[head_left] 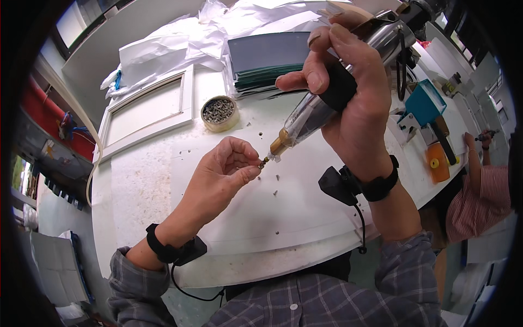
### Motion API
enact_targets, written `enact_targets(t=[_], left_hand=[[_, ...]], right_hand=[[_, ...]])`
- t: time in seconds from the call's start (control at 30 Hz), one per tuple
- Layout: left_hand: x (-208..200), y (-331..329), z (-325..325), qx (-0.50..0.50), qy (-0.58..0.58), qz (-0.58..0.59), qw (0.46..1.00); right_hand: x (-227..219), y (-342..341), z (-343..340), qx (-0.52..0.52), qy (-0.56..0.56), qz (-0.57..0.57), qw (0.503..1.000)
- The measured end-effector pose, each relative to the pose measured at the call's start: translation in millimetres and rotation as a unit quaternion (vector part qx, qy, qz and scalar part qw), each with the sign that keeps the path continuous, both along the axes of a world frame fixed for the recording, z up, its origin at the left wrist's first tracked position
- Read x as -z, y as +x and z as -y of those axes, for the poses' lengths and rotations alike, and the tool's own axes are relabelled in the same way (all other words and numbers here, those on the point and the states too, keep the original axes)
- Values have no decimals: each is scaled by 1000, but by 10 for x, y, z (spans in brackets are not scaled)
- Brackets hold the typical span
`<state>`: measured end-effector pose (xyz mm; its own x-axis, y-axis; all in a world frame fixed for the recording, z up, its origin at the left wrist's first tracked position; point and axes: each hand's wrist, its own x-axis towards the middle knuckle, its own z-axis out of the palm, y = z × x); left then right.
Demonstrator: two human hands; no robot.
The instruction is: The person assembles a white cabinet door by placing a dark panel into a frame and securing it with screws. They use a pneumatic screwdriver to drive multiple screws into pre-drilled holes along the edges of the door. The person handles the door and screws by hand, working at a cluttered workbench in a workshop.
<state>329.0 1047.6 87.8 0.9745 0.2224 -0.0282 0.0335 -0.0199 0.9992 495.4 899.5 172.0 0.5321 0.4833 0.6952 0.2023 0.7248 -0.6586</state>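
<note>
Worktop: white worktop (305,218), scattered small screws.
Tin: round tin (219,113) full of screws, behind my hands.
Left hand (223,174): pinches a screw (263,162) at the tip.
Right hand (348,103): closed round my screwdriver (321,106).

Shiny metal tool over a matt white bench

The screwdriver (327,103) in the right hand (354,109) has a glossy, polished metal barrel, a matt black grip band and a brass-coloured tip; the left hand (226,171) pinches a small dull metal screw (263,162) at that tip. At 11 o'clock from it, a round tin (219,113) holds grey metal screws. The table (163,180) is matt white, speckled and rough-looking at 9 o'clock. At 12 o'clock lie crumpled white paper (180,43) and smooth dark sheets (267,60). Both sleeves (403,272) are soft checked cloth.
</note>
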Motion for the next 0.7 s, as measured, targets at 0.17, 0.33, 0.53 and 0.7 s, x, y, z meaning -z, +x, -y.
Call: enact_targets(t=[0.17,0.33,0.53,0.7], left_hand=[[22,304,-192,-15,163,23,986],[212,579,-372,11,208,16,978],[333,659,-410,21,191,-8,981],[357,660,-438,33,163,-16,986]], right_hand=[[-8,88,-338,-10,-12,39,999],[164,129,-585,12,-64,22,998],[319,202,-649,13,-80,-4,997],[345,244,-674,13,-80,5,997]])
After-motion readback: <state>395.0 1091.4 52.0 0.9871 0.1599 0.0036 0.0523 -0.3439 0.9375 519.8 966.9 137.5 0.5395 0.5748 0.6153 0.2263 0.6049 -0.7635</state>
